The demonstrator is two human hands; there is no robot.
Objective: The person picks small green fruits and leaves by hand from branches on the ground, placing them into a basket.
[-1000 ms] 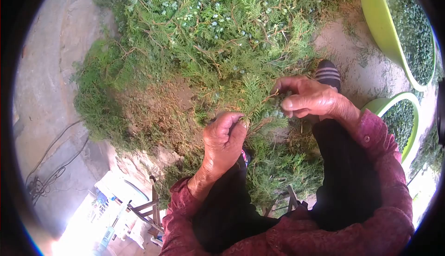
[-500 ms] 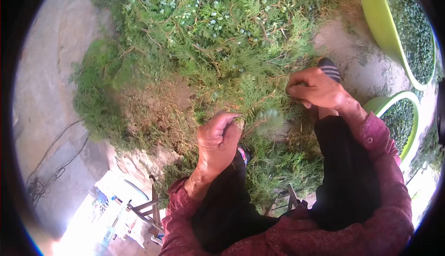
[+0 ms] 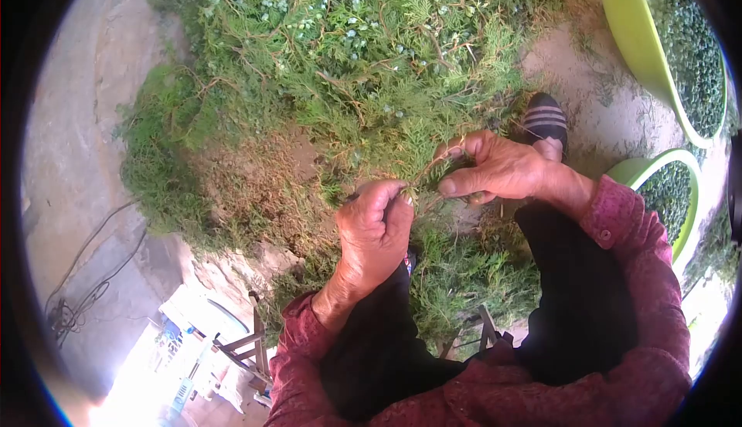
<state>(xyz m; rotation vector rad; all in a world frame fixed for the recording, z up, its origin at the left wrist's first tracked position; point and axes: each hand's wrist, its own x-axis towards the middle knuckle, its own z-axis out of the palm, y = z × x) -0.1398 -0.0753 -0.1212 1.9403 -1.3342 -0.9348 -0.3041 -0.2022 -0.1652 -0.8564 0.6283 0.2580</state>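
Note:
My left hand is closed in a pinch on the stem of a conifer sprig, over the gap between my knees. Close on its right is my right hand, with thumb and forefinger apart around the sprig's other end. Beyond both hands spreads a large heap of green conifer branches, dotted with pale bluish cones. More cut greenery lies between my legs.
Two lime-green tubs filled with small green cones stand at the right. Brown dry clippings cover the ground left of my hands. A cable lies on the concrete at far left. My striped shoe is beside the heap.
My right hand has moved left and down to the sprig, and its fingers have parted. The left hand keeps its pinch, shifted slightly right. My right foot has shifted a little.

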